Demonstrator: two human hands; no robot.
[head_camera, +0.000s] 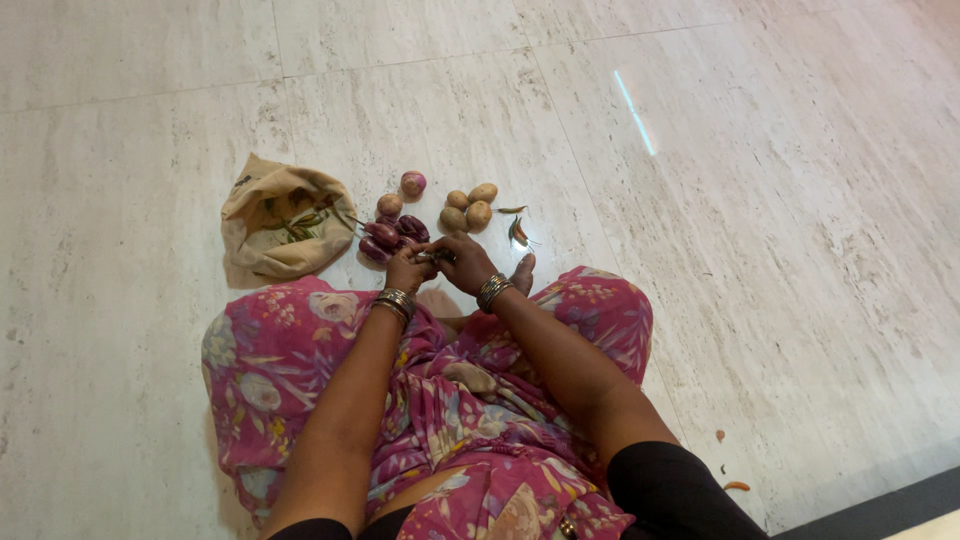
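A person in pink floral cloth sits on the pale stone floor (760, 250), left hand (408, 270) and right hand (462, 262) meeting over a small item too blurred to tell — beyond them purple aubergines (390, 237), potatoes (468, 208), and farther left an open cloth bag (283, 220).

Vegetables (400, 225) and bag (285, 215) ahead; bare floor (780, 250) rightward.

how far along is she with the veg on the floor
Looks early. Done: the vegetables lie out of the cloth bag, with potatoes, purple aubergines and chillies in loose groups on the floor. In hand: the left hand and right hand meet over one small item, too small to identify. Left: every vegetable in the groups appears whole and uncut.
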